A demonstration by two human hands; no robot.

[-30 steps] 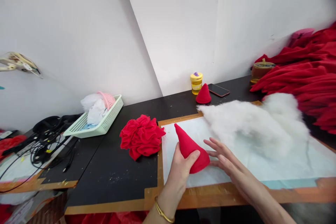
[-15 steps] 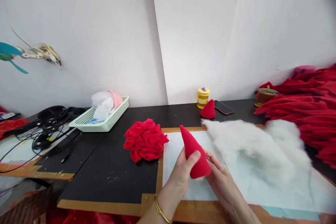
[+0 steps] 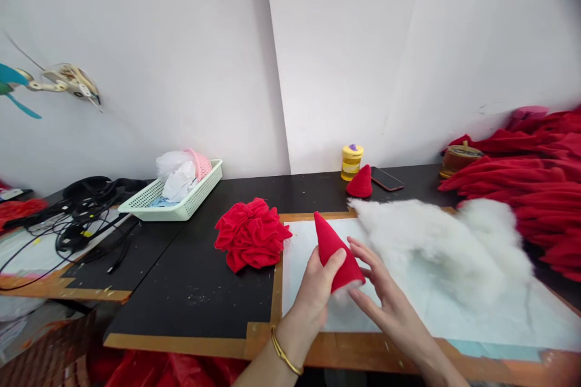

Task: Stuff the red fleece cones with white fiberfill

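1. White walls point(image 3: 190, 42) rise behind my dark worktop point(image 3: 172, 308), with blue fan blades point(image 3: 13, 76) jutting in at far left from a wall bracket point(image 3: 75, 81).
2. Black cables point(image 3: 86, 217) lie tangled on the left-hand part, partly over a pale sheet.
3. Near the wall a light green basket point(image 3: 193, 201) holds crumpled white material point(image 3: 179, 181) and a pink mesh piece point(image 3: 201, 164).
4. Next along, a ruffled bundle of red cloth point(image 3: 252, 236) sits just beside the left edge of a taped-down white sheet point(image 3: 302, 248).
5. My left hand point(image 3: 315, 290), a gold bangle point(image 3: 281, 355) at its wrist, grips a red fabric cone point(image 3: 338, 260) above that sheet — thumb across the front, tip pointing up and leaning left. White fluff point(image 3: 349, 286) shows at its lower end.
6. Beyond it, close together at the back, stand a yellow-lidded jar point(image 3: 351, 164) and a second red cone point(image 3: 361, 182), with a phone point(image 3: 387, 178) lying flat just to their right.
7. My right hand point(image 3: 385, 293) is fairly wide, fingers and thumb parted around the held cone's lower right side — I cannot tell whether the fingertips press on it.
8. Loose white stuffing point(image 3: 440, 236) spreads over the sheet's right half; past it, red fabric point(image 3: 521, 187) is heaped high beside a brownish jar point(image 3: 459, 158).
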